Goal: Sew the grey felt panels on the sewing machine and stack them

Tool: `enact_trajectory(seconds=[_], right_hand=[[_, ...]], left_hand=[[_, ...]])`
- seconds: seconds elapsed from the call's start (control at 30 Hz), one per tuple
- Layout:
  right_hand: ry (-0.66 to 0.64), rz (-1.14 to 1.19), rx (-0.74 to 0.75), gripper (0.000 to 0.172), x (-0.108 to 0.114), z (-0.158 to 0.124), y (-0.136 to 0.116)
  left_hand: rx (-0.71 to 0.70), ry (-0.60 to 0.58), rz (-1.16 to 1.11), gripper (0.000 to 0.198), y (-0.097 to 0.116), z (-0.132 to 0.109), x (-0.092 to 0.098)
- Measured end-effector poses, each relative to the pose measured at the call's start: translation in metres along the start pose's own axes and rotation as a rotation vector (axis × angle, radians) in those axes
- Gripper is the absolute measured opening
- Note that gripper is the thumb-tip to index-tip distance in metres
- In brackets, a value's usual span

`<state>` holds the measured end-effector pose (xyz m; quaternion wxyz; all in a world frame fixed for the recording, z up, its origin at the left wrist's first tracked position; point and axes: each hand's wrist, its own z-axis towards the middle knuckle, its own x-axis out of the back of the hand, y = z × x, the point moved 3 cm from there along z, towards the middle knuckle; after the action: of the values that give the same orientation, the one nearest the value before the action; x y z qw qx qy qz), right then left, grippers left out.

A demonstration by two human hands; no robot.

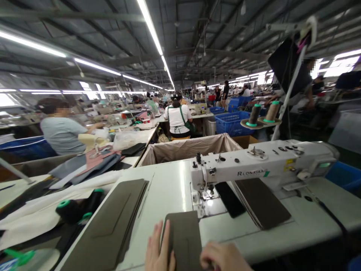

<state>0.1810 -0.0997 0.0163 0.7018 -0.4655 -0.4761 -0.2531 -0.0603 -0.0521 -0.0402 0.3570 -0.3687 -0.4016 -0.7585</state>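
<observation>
A dark olive fabric panel (184,229) with a rounded corner lies on the pale table in front of the sewing machine (242,167). My left hand (159,248) rests along its left edge, fingers stretched out and touching the panel. By the lower right edge is my right hand (224,258), its fingers curled closed and a little blurred. Something small and dark shows under those fingers, too little to name. Left of the panel lies a stack of similar olive pieces (109,222). A second stack (262,203) sits under the machine arm, beside a black phone (230,199).
Thread cones (69,210) and loose fabric lie on the left. A cloth-lined bin (186,148) stands behind the table. Thread spools (254,114) sit on a stand at right. Co-workers sit ahead (177,116) and at left (62,128); blue crates (234,122) stand farther back.
</observation>
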Motion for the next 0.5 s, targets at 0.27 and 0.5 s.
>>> enact_trajectory(seconds=[0.27,0.5], right_hand=[[0.049,-0.177,-0.16,0.065,-0.019,0.061,0.055],[0.045,-0.179,-0.121,0.067,-0.017,0.082,0.068]], left_hand=[[-0.165,-0.248,0.272,0.06,0.021,0.001,0.001],[-0.101,-0.23,0.237,0.059,0.032,0.026,0.001]])
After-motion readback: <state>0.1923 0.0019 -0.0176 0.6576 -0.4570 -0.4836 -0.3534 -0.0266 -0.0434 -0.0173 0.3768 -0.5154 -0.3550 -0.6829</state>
